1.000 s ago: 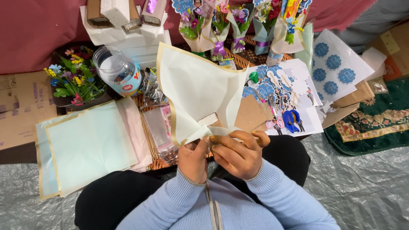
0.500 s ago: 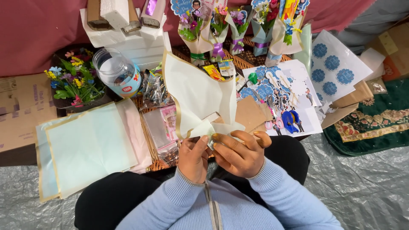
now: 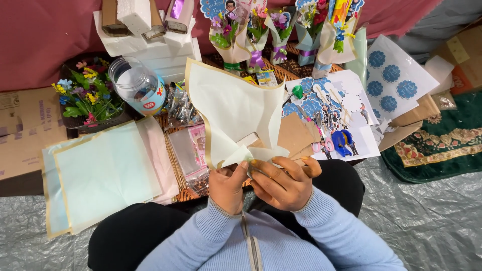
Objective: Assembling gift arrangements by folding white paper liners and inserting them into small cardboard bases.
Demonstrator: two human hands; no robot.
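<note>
- I see my left hand (image 3: pixel 227 185) closed on the lower edge of a cream wrapping sheet (image 3: pixel 233 113) with a gold border, thumb and fingers pinching the gathered paper.
- My right hand (image 3: pixel 282 184) is closed on the same bunched corner, just beside the left, its fingers pressed over the folds.
- The sheet stands up from both hands above my lap, folded into a loose cone that fans out toward the table edge; a small pale block (image 3: pixel 247 140) shows in the fold.
- To the left lies a stack of pale green sheets (image 3: pixel 103 173) with gold edges, well apart from my hands.
- Behind it sit a clear plastic jar (image 3: pixel 136 85) on its side and a tray of artificial flowers (image 3: pixel 85 96).
- Near the right of the sheet lie brown card pieces (image 3: pixel 292 134), scissors (image 3: pixel 321 131) and blue round stickers (image 3: pixel 391 83) on white paper.
- Small wrapped bouquets (image 3: pixel 261 35) stand in a row at the far edge.
</note>
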